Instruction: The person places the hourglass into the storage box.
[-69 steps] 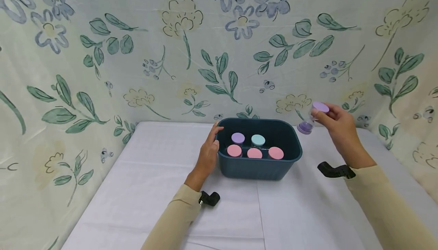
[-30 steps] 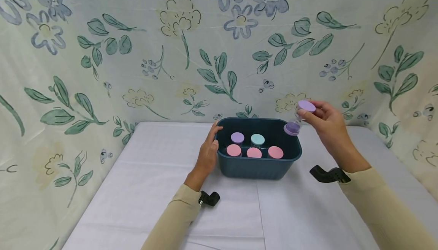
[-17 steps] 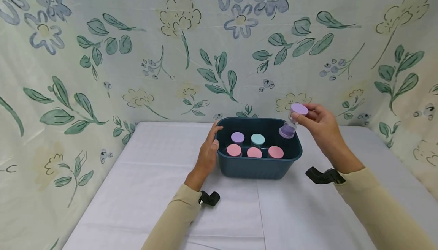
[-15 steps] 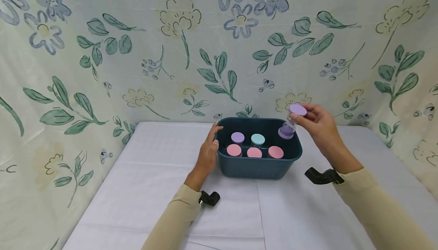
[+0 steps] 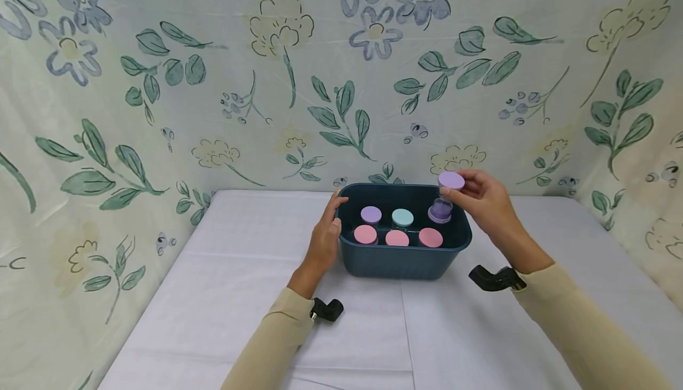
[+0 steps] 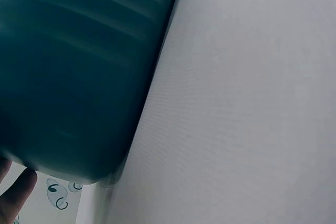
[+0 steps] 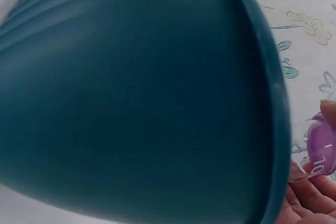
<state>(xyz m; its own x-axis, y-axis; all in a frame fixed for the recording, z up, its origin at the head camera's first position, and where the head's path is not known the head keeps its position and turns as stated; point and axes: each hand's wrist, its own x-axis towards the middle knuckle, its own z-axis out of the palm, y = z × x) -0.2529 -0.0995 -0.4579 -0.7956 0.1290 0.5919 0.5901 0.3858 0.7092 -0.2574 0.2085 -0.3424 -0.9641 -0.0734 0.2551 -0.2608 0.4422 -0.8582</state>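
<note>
Between thumb and fingers, my right hand point(image 5: 484, 200) pinches a small clear sand timer point(image 5: 451, 182) near its purple top cap. Its purple base and sand are lowered inside the right end of a dark teal plastic bin point(image 5: 400, 264). In the right wrist view the number 10 shows on the purple cap, while the bin wall point(image 7: 157, 93) hides much of the hand. My left hand point(image 5: 324, 233) rests its fairly straight fingers against the bin's left end. Inside stand a purple-capped timer point(image 5: 370, 215), a light blue-capped one point(image 5: 402, 218) and a front row of pink-capped ones point(image 5: 365, 235).
The bin stands toward the back of a table with a white cloth point(image 5: 256, 295). A floral curtain point(image 5: 224, 82) hangs close behind it and along both sides. Black camera mounts point(image 5: 328, 310) stick out from both wrists.
My right hand has carried the purple sand timer left from beyond the bin's right rim, then down into its right end. My left hand has stayed on the bin.
</note>
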